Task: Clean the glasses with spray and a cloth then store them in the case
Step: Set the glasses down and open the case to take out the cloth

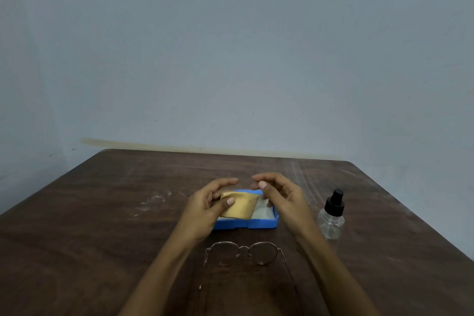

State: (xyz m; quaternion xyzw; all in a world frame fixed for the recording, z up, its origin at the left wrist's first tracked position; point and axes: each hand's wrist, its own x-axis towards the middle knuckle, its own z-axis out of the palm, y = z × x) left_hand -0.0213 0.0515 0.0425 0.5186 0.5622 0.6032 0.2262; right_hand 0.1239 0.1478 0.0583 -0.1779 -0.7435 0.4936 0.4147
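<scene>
A yellow cloth (241, 205) hangs folded over the open blue case (259, 224), which has a white lining. My left hand (210, 202) pinches the cloth's left edge between thumb and fingers. Just to the right, my right hand (278, 192) hovers above the case with fingers curled and apart, holding nothing. Thin metal-framed round glasses (243, 251) lie unfolded on the brown table (102, 226) in front of the case, their temples pointing toward me. A clear spray bottle (332, 218) with a black nozzle stands upright to the right of the case.
The table's far edge meets a pale blue-grey wall (230, 59). Pale smudges (154, 201) mark the table left of the case, and light scratches run across its back right part.
</scene>
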